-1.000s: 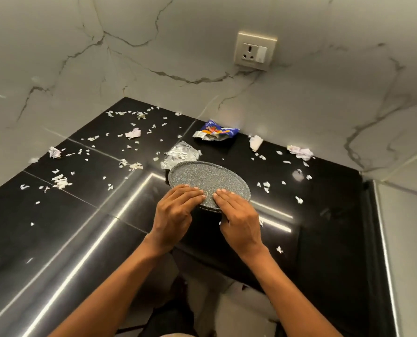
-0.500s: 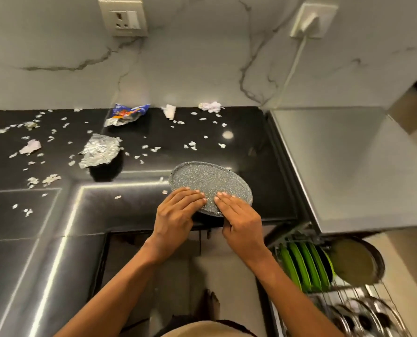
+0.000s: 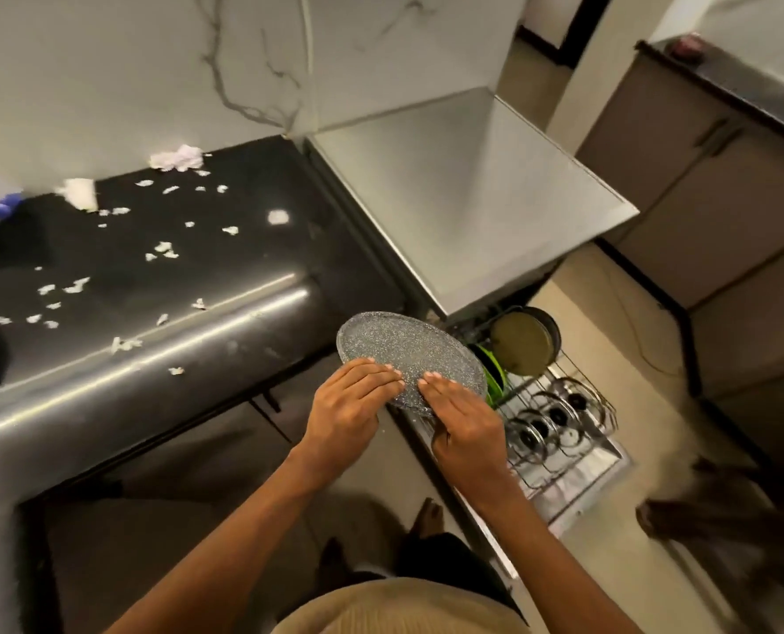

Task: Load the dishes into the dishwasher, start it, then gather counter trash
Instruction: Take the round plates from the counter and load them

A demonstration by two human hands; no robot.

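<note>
Your left hand and right hand grip the speckled grey plate at frame centre, straight fingers flat on top.

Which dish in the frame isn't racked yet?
The speckled grey plate, held by both hands over the counter edge. The green plates and olive bowl already stand in the rack.

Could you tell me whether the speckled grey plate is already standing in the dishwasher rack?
No, both the left hand and right hand hold the speckled grey plate beside the rack.
</note>
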